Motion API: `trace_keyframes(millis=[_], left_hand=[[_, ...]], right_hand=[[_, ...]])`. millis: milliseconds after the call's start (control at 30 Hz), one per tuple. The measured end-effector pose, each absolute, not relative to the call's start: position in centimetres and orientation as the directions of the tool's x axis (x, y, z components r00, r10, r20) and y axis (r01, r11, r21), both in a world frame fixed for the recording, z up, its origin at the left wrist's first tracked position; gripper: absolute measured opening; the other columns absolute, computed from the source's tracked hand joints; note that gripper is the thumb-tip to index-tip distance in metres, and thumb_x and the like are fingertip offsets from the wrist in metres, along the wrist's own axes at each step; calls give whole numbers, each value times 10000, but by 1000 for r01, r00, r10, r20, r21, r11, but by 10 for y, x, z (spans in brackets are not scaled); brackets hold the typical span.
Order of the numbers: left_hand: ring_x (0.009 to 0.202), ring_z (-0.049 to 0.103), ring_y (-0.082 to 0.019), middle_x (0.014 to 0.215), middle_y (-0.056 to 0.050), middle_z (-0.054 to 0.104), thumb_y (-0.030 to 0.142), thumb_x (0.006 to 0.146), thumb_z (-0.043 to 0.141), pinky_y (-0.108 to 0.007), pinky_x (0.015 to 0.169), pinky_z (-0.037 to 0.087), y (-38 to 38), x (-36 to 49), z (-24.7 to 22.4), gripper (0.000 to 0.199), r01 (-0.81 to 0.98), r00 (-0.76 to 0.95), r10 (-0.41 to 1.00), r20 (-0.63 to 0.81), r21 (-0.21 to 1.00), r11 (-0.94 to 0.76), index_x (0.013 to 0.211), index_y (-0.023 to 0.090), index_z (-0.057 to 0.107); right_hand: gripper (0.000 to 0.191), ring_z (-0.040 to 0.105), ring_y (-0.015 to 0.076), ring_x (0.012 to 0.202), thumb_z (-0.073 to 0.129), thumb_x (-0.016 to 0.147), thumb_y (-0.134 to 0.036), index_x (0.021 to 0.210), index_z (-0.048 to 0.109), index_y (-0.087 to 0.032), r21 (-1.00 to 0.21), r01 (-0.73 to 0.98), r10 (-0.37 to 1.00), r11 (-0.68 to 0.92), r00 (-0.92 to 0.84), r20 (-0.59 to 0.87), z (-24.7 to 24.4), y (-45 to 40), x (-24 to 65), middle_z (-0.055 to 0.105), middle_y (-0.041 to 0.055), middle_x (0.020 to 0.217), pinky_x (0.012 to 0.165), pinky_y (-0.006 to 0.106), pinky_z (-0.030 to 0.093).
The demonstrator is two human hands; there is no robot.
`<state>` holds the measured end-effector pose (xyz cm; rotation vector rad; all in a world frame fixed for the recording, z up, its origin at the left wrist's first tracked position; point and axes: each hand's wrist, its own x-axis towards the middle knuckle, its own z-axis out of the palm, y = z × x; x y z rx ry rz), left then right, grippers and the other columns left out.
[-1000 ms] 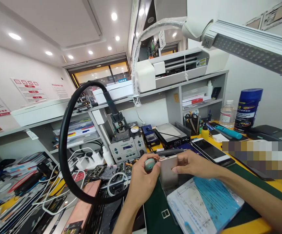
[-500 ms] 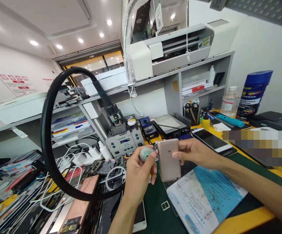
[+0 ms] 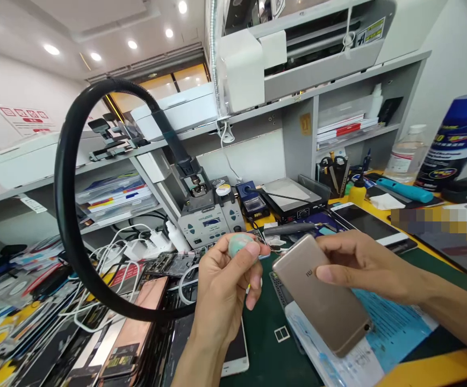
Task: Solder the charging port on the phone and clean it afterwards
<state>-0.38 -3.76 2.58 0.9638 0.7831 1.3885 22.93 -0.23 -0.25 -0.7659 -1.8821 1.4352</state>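
Observation:
My right hand (image 3: 364,263) grips a gold smartphone (image 3: 324,301) by its upper side, thumb across the logo on its back. The phone is tilted, its camera corner low and to the right. Between thumb and bent fingers of my left hand (image 3: 221,279) is a small rounded pale green piece (image 3: 237,243), whose kind I cannot make out. Hand and phone are apart. Beneath the phone lies a blue and white printed sheet (image 3: 394,322) on the dark green mat (image 3: 259,344). A small white frame (image 3: 281,334) rests on the mat.
A thick black hose (image 3: 62,215) loops at the left from a grey rework station (image 3: 211,223). Phone parts (image 3: 136,328) and white cables crowd the left side. A white phone (image 3: 368,223), a blue spray can (image 3: 453,140) and a clear bottle (image 3: 406,153) stand or lie at the right.
The phone has tilted from nearly upright to a slant and moved right, away from my left hand. My left hand keeps its hold on the green piece. The view has shifted slightly.

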Motion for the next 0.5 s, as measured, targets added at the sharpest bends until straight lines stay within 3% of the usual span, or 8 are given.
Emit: trace_keyframes(millis=[500], left_hand=[[439, 479, -36, 756, -23, 727, 198, 815, 778, -81, 307, 373, -39, -7, 25, 165, -491, 30, 994, 108, 868, -79, 861, 127, 636]], right_hand=[[378, 644, 190, 735, 719, 870, -505, 970, 740, -142, -988, 83, 752, 128, -658, 42, -9, -3, 228, 722, 85, 890, 597, 258, 499]])
